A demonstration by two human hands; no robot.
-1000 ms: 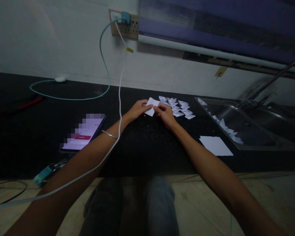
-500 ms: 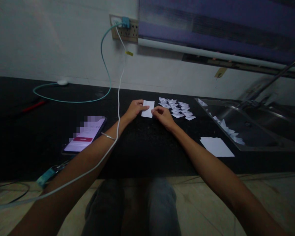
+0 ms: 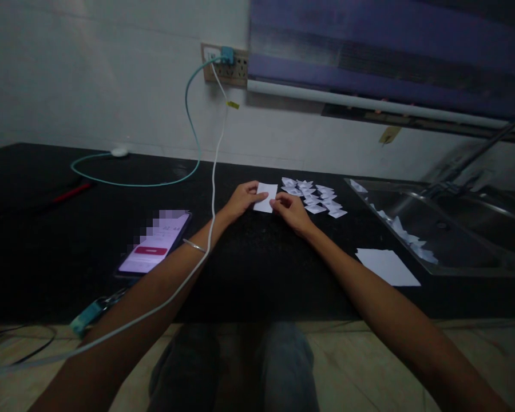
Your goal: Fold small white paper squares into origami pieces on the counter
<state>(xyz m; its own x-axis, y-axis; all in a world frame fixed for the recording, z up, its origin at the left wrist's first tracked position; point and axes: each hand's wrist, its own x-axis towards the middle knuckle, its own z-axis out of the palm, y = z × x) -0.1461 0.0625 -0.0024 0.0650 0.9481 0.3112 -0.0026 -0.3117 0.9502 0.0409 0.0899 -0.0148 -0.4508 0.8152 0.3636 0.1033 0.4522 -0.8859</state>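
A small white rectangle of paper [image 3: 265, 204] is held up between my two hands over the black counter. My left hand [image 3: 244, 200] is closed on its left edge, thumb lying across the front. At the right edge, my right hand [image 3: 292, 212] pinches the paper between thumb and fingers. Just beyond my right hand sit several folded white paper boats [image 3: 313, 197] in loose rows. A stack of white paper sheets [image 3: 388, 267] lies to the right, near my right forearm.
A lit phone [image 3: 154, 246] and a teal-strapped item [image 3: 88, 315] lie left of my left forearm. A white cable [image 3: 214, 171] crosses that arm. At right is a metal sink [image 3: 455, 246], with more folded paper [image 3: 405, 232] along its rim. A wall socket strip [image 3: 236, 68] is behind.
The camera view has shifted, so everything sits slightly lower and farther right. Both hands keep hold of the paper, with little visible change in their grip.
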